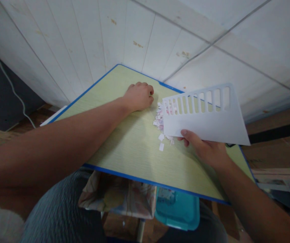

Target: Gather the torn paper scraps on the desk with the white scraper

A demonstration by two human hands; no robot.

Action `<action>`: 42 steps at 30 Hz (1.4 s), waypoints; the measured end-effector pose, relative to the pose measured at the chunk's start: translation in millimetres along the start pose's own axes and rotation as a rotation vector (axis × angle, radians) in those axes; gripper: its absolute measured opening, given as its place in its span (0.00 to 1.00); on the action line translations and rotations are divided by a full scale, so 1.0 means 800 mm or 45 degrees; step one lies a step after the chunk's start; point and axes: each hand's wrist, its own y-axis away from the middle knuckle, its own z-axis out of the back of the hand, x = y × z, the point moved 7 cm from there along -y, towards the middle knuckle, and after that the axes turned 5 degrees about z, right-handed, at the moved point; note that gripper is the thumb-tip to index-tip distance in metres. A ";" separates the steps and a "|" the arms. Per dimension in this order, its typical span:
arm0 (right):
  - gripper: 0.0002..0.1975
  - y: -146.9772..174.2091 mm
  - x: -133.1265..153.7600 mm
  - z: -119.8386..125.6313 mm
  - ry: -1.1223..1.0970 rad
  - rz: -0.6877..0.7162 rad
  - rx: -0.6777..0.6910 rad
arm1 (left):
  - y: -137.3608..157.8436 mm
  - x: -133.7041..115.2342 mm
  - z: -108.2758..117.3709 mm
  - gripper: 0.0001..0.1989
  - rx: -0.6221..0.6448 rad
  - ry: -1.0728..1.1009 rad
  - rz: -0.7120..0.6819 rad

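Wall: White boards (84, 50), scuffed in spots, rise behind the work corner, with a grey cable (198, 54) running down to the table's far edge.
Table: A pale yellow-green top (124, 145) edged in blue stands before a seated person, both forearms reaching over it.
Cloth holder: Below the near edge sits a patterned fabric container (140, 209), gaping at the top; its contents are too dim to make out.
Turquoise tub: Just beside the cloth, partly under the table, a plastic tub (182, 222) shows something pale and printed near its upper left, whether inside or on it unclear.
Slotted card: A white sheet (200, 126) with a row of cut-outs tilts above the table's right half, pink-and-white scraps visible through its leftmost openings.
Right hand: The hand (204, 145) grips the card's lower edge, thumb in front, fingers beneath.
Left hand: Near the pile, this hand (140, 96) rests with fingers curled; whether they pinch anything cannot be told.
Scraps: A small heap of printed paper bits (158, 119) lies at the card's left end, partly covered.
Strays: Two white pieces (161, 147) lie just nearer the person.
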 end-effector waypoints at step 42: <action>0.22 0.014 0.038 -0.024 -0.151 0.065 0.296 | -0.006 0.002 -0.005 0.25 0.038 -0.016 -0.005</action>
